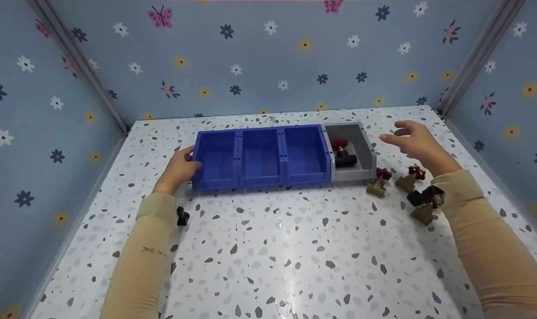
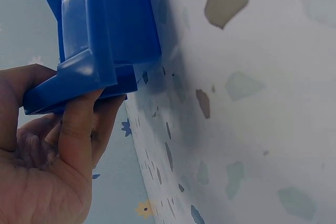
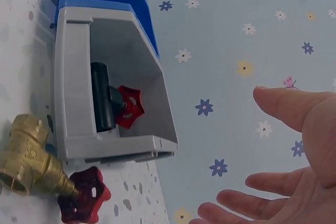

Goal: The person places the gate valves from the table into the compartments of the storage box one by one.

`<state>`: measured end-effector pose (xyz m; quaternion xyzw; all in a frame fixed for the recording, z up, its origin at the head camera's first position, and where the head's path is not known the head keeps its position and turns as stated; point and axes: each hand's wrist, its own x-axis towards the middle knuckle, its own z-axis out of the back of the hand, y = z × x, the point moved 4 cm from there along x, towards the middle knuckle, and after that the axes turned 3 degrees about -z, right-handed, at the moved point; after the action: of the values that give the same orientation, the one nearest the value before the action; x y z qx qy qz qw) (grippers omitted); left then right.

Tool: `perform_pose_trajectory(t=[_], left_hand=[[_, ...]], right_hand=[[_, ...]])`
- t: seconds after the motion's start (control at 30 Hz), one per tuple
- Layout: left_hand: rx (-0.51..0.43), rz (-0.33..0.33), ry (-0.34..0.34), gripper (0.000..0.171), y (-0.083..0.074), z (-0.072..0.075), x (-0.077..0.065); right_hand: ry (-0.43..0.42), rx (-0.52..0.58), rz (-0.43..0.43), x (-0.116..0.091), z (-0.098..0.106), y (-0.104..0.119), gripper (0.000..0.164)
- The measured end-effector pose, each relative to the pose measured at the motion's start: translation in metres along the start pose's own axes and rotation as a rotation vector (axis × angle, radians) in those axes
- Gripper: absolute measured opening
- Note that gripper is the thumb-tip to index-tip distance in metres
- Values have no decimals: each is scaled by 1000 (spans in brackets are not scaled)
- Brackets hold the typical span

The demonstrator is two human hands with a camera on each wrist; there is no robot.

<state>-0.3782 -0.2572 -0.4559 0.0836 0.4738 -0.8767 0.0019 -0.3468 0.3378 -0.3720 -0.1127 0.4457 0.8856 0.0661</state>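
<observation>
My left hand (image 1: 178, 169) grips the outer side of the leftmost blue bin (image 1: 217, 183); in the left wrist view the thumb and fingers (image 2: 79, 135) wrap the bin's rim from both sides. Three blue bins and a grey bin (image 1: 366, 148) stand joined in a row. Inside the grey bin lies a black valve (image 3: 103, 98) with a red handwheel. My right hand (image 1: 417, 141) hovers right of the grey bin, its fingers spread and holding nothing. Below it, a brass valve (image 1: 376, 188) with a red handwheel lies by the grey bin's front corner.
More brass valves (image 1: 405, 182) and a black fitting (image 1: 432, 195) lie beside the right forearm, partly behind its sleeve. A small black part (image 1: 182, 216) is next to the left sleeve. Flower-patterned panels (image 1: 268, 57) wall the speckled tabletop (image 1: 268, 248) at the back and sides.
</observation>
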Motion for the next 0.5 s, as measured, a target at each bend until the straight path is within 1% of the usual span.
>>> perform_pose_trajectory(t=[0.1,0.37,0.5], left_hand=[[5,-2,-1,75,0,1,0],[24,-7,-13,75,-1,2,1],[10,-11,-10,75,-1,1,-1]], right_hand=[[8,4,-2,-1,4,-5,104],[31,-45,-25,-3,12,-20,105],[48,-60,-41,-4,15,-26,106]])
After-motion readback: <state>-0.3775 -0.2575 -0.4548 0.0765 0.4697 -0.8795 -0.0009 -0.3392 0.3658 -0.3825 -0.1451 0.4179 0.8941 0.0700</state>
